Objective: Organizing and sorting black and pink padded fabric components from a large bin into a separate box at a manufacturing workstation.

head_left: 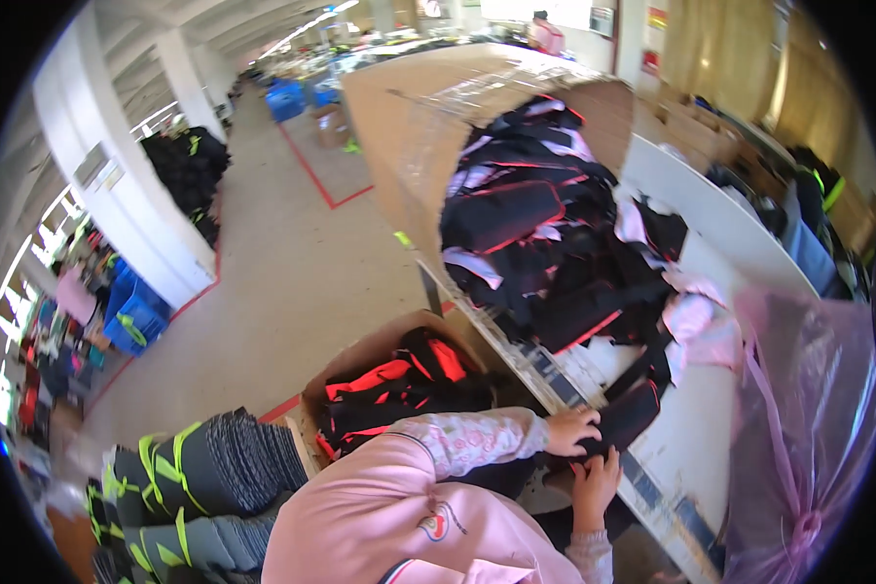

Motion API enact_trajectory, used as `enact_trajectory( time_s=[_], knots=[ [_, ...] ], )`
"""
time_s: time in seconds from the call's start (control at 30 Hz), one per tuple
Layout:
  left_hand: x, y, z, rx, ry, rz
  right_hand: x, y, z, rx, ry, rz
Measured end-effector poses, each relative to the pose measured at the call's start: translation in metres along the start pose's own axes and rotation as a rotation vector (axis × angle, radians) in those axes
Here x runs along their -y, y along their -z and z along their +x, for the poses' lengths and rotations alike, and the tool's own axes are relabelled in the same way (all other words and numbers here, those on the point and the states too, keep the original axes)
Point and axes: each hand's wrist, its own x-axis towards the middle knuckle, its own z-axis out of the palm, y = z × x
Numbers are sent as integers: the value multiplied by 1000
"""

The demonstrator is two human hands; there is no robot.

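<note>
My left hand (572, 431) is closed on the near left end of a black padded fabric piece (631, 417) with red edging. My right hand (596, 483) pinches the same piece at its near edge, thumb up, just below the left hand. The piece lies over the front edge of a white worktable (708, 428), and a black strap runs from it toward the far side. Beyond it, a heap of similar black pieces (545, 229) with red trim and pale pink patches spills from a large tipped cardboard carton (399, 107).
Below the table's left edge stands an open carton (372, 343) of black and red pieces. Grey bundles tied with yellow-green strips (180, 477) are stacked at lower left. A pink translucent plastic bag (798, 419) hangs at right. A white column (131, 175) rises beyond the aisle.
</note>
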Motion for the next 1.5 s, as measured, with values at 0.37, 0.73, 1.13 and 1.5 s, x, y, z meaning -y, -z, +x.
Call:
enact_trajectory(
  time_s=[0.37,0.73,1.13,1.5],
  knots=[
    [-9,27,-2,129,32,-19,5,-7,9,-62,51,-78],
    [-10,-14,12,-278,28,-91,23,35,27,-317,-36,156],
    [-46,-5,14,-576,67,-377,10,47,55,-378,-319,1147],
    [-50,39,14,-238,349,-1946,4,57,59,-363,-300,986]
  ],
)
